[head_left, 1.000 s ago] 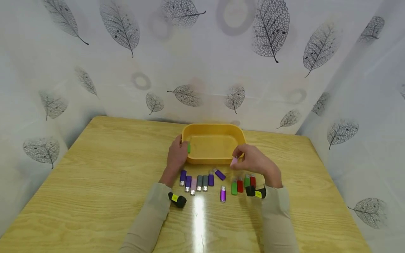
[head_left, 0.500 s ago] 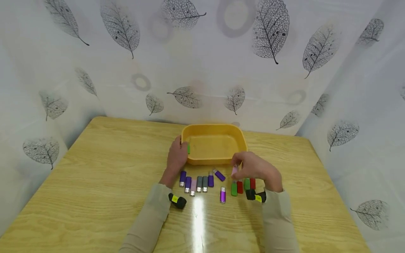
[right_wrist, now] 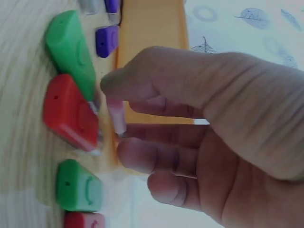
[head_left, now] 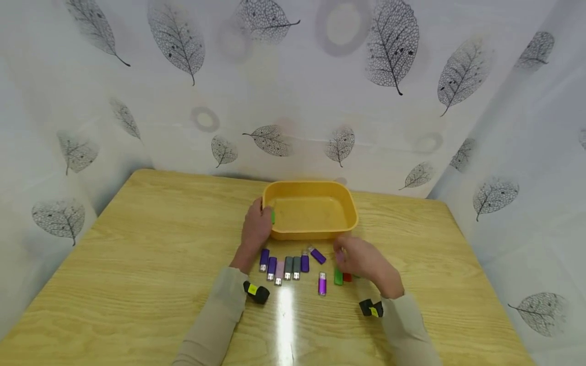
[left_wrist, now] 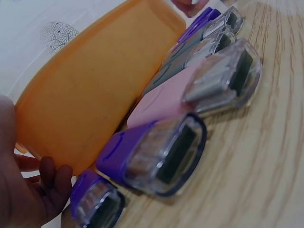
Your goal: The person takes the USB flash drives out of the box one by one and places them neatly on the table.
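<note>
My left hand holds the left end of a yellow plastic tray. A small green item shows inside the tray by the thumb. Just in front of the tray's right corner, my right hand pinches a pink USB flash drive between thumb and fingers. Beneath that hand lie a green USB flash drive and a red USB flash drive, with another green one farther along. The right hand partly covers these in the head view.
Left of centre, a row of capped drives includes purple, pink and grey ones. A bright violet drive lies nearer me, and a tilted purple one by the tray. A leaf-print curtain stands behind the wooden table.
My right hand has come toward me from the tray's front right corner, carrying the pink USB flash drive down over the green and red ones. The left hand stays on the tray.
</note>
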{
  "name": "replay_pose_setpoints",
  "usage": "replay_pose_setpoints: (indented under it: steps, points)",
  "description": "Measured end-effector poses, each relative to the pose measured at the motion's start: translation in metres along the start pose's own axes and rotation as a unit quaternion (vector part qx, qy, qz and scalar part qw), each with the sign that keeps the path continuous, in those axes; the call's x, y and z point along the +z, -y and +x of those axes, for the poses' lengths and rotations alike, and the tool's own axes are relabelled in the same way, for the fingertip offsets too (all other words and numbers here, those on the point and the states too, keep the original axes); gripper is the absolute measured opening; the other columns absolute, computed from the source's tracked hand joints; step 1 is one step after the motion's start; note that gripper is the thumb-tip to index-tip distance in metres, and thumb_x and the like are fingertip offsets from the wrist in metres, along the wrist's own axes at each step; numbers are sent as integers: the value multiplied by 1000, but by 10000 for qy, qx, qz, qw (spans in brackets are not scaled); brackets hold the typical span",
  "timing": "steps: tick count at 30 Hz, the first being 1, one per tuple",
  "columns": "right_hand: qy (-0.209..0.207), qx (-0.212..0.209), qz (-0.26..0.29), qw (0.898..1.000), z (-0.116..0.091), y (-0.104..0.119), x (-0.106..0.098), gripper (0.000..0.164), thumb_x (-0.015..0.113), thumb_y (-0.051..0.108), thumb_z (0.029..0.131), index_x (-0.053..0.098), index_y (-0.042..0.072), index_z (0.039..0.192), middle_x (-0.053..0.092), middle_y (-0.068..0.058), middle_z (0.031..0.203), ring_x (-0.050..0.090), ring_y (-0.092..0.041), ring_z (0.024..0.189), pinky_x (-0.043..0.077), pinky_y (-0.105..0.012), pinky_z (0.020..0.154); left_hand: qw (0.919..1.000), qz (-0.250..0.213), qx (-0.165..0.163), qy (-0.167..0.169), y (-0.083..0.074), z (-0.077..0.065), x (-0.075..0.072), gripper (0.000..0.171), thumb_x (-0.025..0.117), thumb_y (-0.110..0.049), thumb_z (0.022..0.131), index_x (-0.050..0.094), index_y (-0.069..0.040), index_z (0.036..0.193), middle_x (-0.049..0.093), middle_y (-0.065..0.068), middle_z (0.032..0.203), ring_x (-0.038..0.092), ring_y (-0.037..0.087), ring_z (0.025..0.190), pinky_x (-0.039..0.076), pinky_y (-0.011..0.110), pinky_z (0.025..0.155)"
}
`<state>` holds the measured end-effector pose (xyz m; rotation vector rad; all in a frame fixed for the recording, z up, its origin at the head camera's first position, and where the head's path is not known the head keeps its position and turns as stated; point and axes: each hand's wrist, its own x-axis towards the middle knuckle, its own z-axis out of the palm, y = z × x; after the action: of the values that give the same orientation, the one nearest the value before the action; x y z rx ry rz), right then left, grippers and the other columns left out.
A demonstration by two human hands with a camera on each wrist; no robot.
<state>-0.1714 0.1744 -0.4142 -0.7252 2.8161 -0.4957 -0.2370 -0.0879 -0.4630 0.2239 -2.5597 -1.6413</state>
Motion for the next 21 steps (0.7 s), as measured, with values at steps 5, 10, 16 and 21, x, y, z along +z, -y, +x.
replay_pose_setpoints:
  steps: [5, 10, 16, 21]
  points:
    - [-63, -42, 23, 10000, 1, -5, 6, 16, 63, 10, 75, 61, 11, 91, 57, 1, 78, 47, -13, 66, 46, -30, 59, 9999, -27, -103, 37, -1, 1, 1, 47, 39, -29, 94, 40, -3, 133, 53, 18, 118, 49, 27, 97, 42, 50, 92]
    - [-19, 104, 135, 9999, 3, -5, 8, 15, 64, 12, 75, 61, 13, 89, 57, 2, 77, 47, -12, 65, 44, -30, 57, 9999, -64, -79, 45, 2, 0, 1, 47, 39, -29, 94, 40, -4, 133, 53, 18, 117, 49, 27, 96, 43, 50, 91]
    - [-88, 472, 149, 9987, 4, -3, 10, 14, 67, 21, 76, 59, 16, 87, 56, 4, 74, 47, -11, 58, 44, -30, 51, 10000, -83, -46, 18, 2, -2, 1, 47, 39, -29, 94, 41, -3, 132, 54, 17, 115, 50, 26, 94, 44, 50, 89]
    - [-101, 468, -72, 9988, 8, -1, 10, 15, 68, 21, 75, 58, 16, 85, 55, 5, 72, 46, -10, 57, 43, -28, 50, 10000, -24, -41, 14, 0, 0, 0, 46, 39, -28, 93, 42, -3, 131, 54, 18, 118, 50, 26, 96, 43, 50, 91]
